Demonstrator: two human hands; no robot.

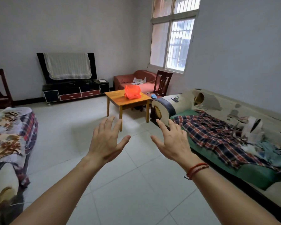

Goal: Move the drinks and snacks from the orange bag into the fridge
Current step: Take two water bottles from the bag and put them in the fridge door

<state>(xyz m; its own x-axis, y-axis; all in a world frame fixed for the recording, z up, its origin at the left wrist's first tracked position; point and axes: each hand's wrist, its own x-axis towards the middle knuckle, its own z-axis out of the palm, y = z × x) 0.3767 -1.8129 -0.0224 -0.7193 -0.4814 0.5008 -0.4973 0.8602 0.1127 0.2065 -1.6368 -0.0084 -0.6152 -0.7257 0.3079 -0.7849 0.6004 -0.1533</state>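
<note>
On the wooden table (118,99) across the room sits the orange bag (132,92), slumped toward the back of the tabletop. Its contents cannot be made out through the plastic. The person stands well apart from it. The left hand (106,142) and right hand (172,143) are raised in front, fingers spread and straight, holding nothing. No fridge is in view, so the carry likely leads out of this room.

The bag looks like thin plastic. Lifted by one handle or dragged over the table edge, it could tear or tip, and drinks could drop on the tiled floor (120,184). Supporting it from below would be safer.

The rounded arm of the sofa (250,174), which is draped with a plaid cloth (217,132), stands just beside the table's right side and narrows the approach there. A dark chair (162,82) stands behind the table, and a TV stand (75,93) lines the far wall to the left.
</note>
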